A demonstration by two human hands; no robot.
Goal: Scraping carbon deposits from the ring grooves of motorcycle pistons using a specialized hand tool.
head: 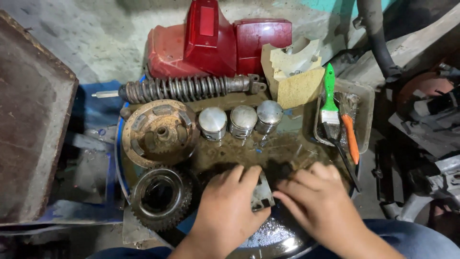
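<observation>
Both at work near the drum's (125,169) edge: left hand (229,207) and right hand (320,201) gripping one small metal part (262,193) together, gear (161,195) left, pistons (242,122) beyond.

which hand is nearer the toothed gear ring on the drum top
Left. The left hand lies just right of the toothed gear ring, nearly beside it. The right hand is farther right, beyond the small metal part between the hands.

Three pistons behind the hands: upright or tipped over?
Upright. All three pistons stand in a row on the oily round work surface, flat shiny crowns facing up, skirts below.
</observation>
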